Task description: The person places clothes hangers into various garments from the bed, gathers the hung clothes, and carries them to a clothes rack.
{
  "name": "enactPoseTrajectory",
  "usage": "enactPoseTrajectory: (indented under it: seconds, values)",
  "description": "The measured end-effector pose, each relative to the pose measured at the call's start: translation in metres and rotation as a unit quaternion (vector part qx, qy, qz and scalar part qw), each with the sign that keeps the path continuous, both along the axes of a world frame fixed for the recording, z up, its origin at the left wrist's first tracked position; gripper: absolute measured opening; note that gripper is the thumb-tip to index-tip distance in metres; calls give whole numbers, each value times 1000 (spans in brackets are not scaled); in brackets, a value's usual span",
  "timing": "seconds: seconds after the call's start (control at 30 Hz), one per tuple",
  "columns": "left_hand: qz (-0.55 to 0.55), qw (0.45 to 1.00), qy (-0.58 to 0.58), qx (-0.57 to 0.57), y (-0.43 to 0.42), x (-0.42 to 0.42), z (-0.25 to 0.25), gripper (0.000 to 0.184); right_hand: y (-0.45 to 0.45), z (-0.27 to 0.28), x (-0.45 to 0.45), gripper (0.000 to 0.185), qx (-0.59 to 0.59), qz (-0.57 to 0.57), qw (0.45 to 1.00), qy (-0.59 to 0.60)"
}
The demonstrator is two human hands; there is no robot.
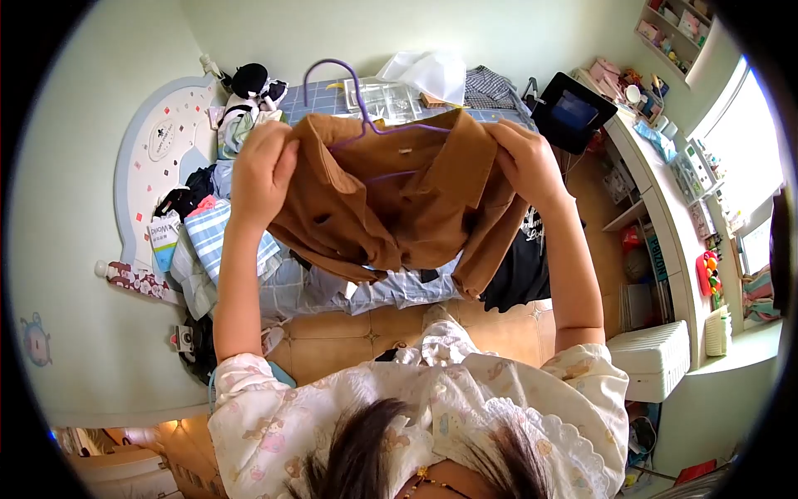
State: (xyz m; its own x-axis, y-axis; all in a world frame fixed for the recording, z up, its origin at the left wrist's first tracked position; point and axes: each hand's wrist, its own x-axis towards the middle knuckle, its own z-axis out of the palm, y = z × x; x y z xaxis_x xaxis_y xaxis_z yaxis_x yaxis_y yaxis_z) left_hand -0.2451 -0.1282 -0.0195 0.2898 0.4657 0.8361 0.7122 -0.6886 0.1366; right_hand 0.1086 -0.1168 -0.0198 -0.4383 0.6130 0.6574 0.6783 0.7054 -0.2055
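A brown collared jacket (332, 212) hangs in front of me on a purple hanger (359, 87), whose hook points up above the collar. My left hand (264, 170) is closed on the jacket's left shoulder. On the opposite shoulder, my right hand (529, 162) grips the cloth with bent fingers. The jacket's front falls partly apart, showing the inside of the collar and a lower bar of the hanger. Its sleeves and hem droop over the bed behind it.
Behind the jacket is a bed with a blue checked cover (312, 104) and a pale headboard (137, 166). Piled clothes (208, 195) lie at its left, and a black garment (519, 270) drapes over its near edge. A long white desk (657, 191) and a white box (652, 358) stand right.
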Motion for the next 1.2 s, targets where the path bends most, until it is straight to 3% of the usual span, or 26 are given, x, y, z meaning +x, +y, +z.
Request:
enactPoseTrajectory:
  seconds: [0.07,0.17,0.27,0.47,0.53,0.6,0.7,0.8,0.83,0.97,1.07,1.2]
  values:
    - [10,998,34,42,-11,4,16,15,-3,-8,5,25,-10,-25,1000,3]
    - [-94,990,98,34,-27,18,33,17,-6,-18,11,27,-3,-1,994,109]
    - [-15,991,104,-82,-25,13,13,19,-9,-19,20,28,-10,16,989,145]
    - [39,995,89,-10,-7,7,-13,14,-11,-1,44,34,-51,54,994,79]
    - [38,996,77,4,-6,7,-13,15,-17,9,62,35,-107,103,971,189]
    - [43,996,76,0,-6,8,-10,14,-17,16,71,30,-120,144,959,213]
    - [24,997,77,-4,-3,16,-7,11,-32,22,36,42,-86,47,991,92]
    - [-2,998,57,-15,2,25,-8,7,-25,5,27,26,-49,-29,997,46]
    - [-10,999,46,-23,3,27,-8,6,-20,-3,29,19,-11,-30,998,51]
    - [-25,997,71,18,-3,40,-3,14,-15,-25,36,19,50,-47,995,76]
    - [-113,993,36,-2,-5,48,-11,20,-20,-33,48,19,50,-69,990,114]
    - [-62,982,-6,-181,-3,53,-28,25,-32,-38,80,18,53,-97,982,154]
